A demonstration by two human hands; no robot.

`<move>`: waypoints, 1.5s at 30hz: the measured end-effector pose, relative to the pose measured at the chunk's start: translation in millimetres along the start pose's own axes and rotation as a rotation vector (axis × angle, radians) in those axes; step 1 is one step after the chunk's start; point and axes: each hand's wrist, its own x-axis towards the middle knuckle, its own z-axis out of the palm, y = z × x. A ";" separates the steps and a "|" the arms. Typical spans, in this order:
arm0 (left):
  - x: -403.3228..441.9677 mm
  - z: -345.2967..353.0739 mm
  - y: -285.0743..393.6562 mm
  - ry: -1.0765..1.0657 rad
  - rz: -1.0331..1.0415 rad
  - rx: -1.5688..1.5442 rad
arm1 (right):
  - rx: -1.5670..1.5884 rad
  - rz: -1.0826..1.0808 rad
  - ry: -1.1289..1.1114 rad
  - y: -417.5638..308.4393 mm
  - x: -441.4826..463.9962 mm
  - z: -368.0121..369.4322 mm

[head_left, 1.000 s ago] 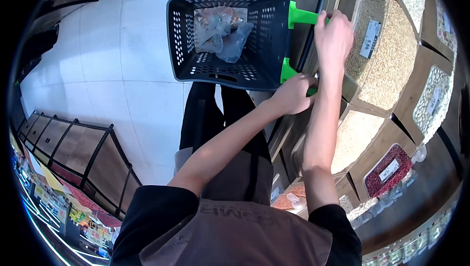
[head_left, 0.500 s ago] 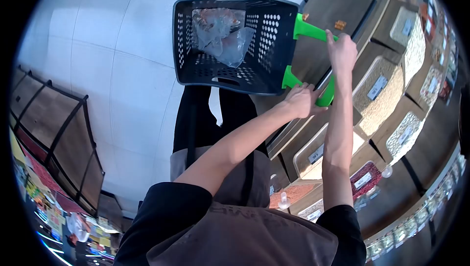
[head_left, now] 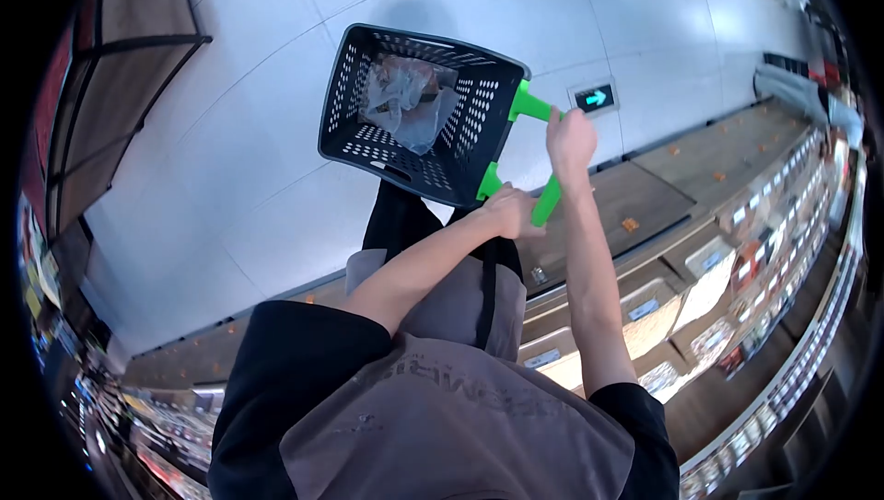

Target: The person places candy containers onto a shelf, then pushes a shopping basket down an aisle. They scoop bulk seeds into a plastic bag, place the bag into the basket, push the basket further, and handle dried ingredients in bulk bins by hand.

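Head camera view, looking down: one basket is held by two bare hands, in front of the person's two dark-trousered legs and over the pale tiled floor; whether its base touches the floor I cannot tell. It is dark grey, nearly black, tapering toward the bottom, with rows of round holes through its walls and one longer slot near the rim on the side toward the legs. One bright green handle joins it by two arms on the right-hand wall. The right hand has its fingers closed around the corner by the farther arm; the left hand is curled on the nearer arm, its fingertips mostly hidden. Down inside lie crumpled clear plastic bags, seemingly two, though they overlap too much for a sure count, with something reddish-brown showing through. Just beyond the right hand, one dark floor sign is set in the tiles, bearing a single pale green arrow that points right. A long brown ledge runs along the right, dotted with several small orange marks, and many bins with white labels stand behind it, blurred past counting. One shelf unit with dark edging stands at the upper left.
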 end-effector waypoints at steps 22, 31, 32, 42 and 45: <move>-135.2 -32.5 -48.7 1.232 -0.568 -0.736 | 0.081 -1.004 -0.472 -330.6 -63.2 15.6; -281.9 82.2 -101.1 1.664 -0.647 -0.839 | -0.022 -1.680 -0.026 -406.0 -258.5 88.3; -296.7 100.6 -109.4 1.709 -0.638 -0.854 | -0.162 -1.841 -0.070 -410.7 -284.6 90.2; -420.4 275.2 -139.6 2.056 -1.066 -1.103 | 0.029 -2.721 -0.572 -417.1 -474.6 121.3; -438.7 309.9 -150.5 2.158 -1.151 -1.151 | -0.298 -2.834 -0.678 -426.3 -514.0 121.6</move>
